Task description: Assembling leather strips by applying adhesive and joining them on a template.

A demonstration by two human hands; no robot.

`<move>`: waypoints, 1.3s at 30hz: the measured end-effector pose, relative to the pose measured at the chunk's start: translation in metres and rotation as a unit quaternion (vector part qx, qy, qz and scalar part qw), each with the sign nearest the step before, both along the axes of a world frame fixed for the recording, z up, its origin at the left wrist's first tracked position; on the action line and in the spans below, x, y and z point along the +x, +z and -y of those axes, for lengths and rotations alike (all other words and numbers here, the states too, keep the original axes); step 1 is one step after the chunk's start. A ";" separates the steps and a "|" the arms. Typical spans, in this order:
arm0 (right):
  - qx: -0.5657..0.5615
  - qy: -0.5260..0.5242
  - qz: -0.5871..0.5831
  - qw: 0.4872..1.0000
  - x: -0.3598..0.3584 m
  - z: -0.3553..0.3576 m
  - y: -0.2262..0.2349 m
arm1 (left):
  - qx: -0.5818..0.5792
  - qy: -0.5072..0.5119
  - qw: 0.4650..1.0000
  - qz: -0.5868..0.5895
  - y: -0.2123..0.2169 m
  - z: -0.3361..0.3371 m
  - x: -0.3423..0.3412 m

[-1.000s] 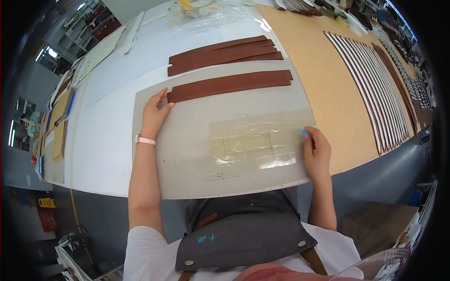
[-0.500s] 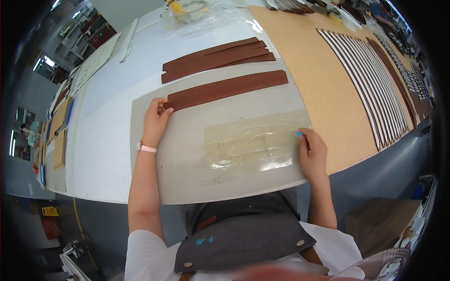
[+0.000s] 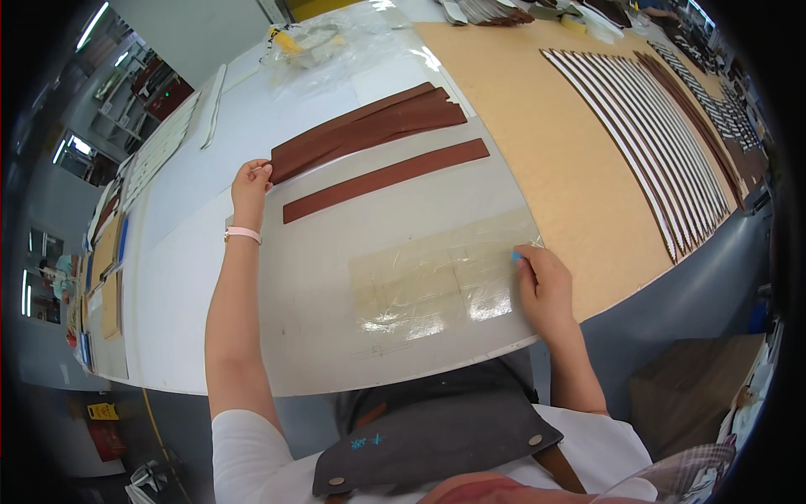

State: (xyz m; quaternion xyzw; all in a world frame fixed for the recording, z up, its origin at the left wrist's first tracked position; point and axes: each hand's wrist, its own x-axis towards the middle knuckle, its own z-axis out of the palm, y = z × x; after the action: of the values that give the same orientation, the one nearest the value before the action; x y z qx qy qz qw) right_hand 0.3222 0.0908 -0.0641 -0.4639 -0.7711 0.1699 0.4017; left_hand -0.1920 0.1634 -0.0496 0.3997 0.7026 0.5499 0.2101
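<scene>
My left hand is closed in a pinch on the left end of a reddish-brown strip, which lies along a pile of brown strips of leather-like material. Nearer to me, a narrower brown strip lies flat on the grey board. My right hand is at the board's right edge, thumb and fingers pinched on a small blue piece. Most of that piece is hidden by the fingers. Beside this hand, a shiny clear film over a yellowish rectangle is spread on the board.
Crumpled clear plastic with a yellow item rests at the far side of the white table. On the tan surface to the right, brown-and-white strips lie in a row. Boards are stacked at the left edge.
My left hand has moved away from me, from the nearer strip's place to the pile, with a strip's end in its fingers. The nearer brown band looks narrower. My right hand keeps its pinch.
</scene>
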 end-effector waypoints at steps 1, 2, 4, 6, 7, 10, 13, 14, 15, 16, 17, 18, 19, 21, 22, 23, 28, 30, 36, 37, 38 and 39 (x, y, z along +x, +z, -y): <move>-0.001 0.001 -0.001 1.000 0.001 0.000 -0.001 | 0.002 -0.003 1.000 0.000 -0.005 -0.006 -0.001; -0.001 0.002 -0.002 1.000 0.001 0.000 -0.001 | -0.025 0.009 1.000 0.002 -0.009 -0.011 -0.002; -0.003 0.002 0.003 1.000 0.003 0.000 0.000 | -0.052 0.019 0.998 0.004 -0.013 -0.019 -0.004; -0.007 0.002 0.009 1.000 0.004 0.000 0.000 | -0.050 0.022 0.998 0.007 -0.016 -0.025 -0.003; -0.001 0.004 0.007 1.000 0.003 0.000 0.000 | -0.051 0.022 0.998 0.006 -0.016 -0.026 -0.005; 0.005 0.006 0.007 1.000 0.002 -0.001 0.001 | -0.043 0.023 0.999 -0.011 -0.016 -0.030 -0.014; 0.007 0.007 0.010 1.000 0.001 0.000 0.002 | -0.009 0.025 1.000 -0.005 -0.014 -0.032 -0.021; 0.011 0.007 0.010 1.000 0.001 0.000 0.003 | 0.009 0.046 0.999 -0.017 -0.013 -0.032 -0.020; 0.009 0.007 0.011 1.000 -0.001 0.000 0.003 | 0.027 0.069 0.997 -0.030 -0.011 -0.030 -0.020; 0.017 0.007 0.005 1.000 -0.002 -0.001 0.003 | 0.025 0.066 0.997 -0.027 -0.009 -0.029 -0.015; 0.026 0.008 0.000 1.000 -0.003 -0.001 0.003 | -0.009 0.094 0.987 -0.127 -0.006 -0.026 -0.009; 0.025 0.007 0.001 1.000 -0.004 -0.002 0.002 | -0.042 0.121 0.966 -0.226 -0.003 -0.021 -0.004; 0.023 0.011 0.003 1.000 -0.003 -0.001 0.003 | -0.042 0.118 0.967 -0.224 0.002 -0.018 0.007; 0.020 0.006 0.010 1.000 -0.001 0.000 0.006 | 0.038 0.027 0.963 -0.267 0.012 -0.014 0.042; -0.012 0.000 0.008 1.000 0.002 0.003 0.011 | 0.041 0.016 0.964 -0.261 0.020 -0.011 0.069; -0.044 -0.006 0.003 0.999 0.008 0.005 0.016 | 0.048 -0.060 0.976 -0.204 0.034 -0.003 0.101; 0.044 -0.142 0.044 0.988 0.086 -0.026 0.022 | 0.027 -0.298 0.939 -0.172 0.089 0.078 0.172; 0.114 -0.240 0.166 0.950 0.143 -0.062 0.022 | -0.010 -0.368 0.919 -0.143 0.113 0.102 0.192; -0.069 -0.419 0.372 0.826 0.249 -0.125 -0.015 | -0.081 -0.644 0.743 0.166 0.196 0.136 0.290; -0.084 -0.407 0.366 0.833 0.236 -0.122 -0.021 | -0.053 -0.682 0.709 0.173 0.208 0.141 0.303; -0.100 -0.400 0.364 0.835 0.230 -0.114 -0.023 | -0.023 -0.721 0.668 0.182 0.212 0.139 0.317; -0.091 -0.364 0.363 0.853 0.206 -0.114 -0.031 | 0.011 -0.744 0.645 0.174 0.205 0.139 0.329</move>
State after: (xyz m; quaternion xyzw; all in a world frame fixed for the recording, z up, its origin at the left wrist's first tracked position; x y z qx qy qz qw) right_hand 0.5283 0.2051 -0.0948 -0.7747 -0.6191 -0.0993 0.0821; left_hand 0.1372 0.0242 0.1555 0.6868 0.1138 0.2757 0.6628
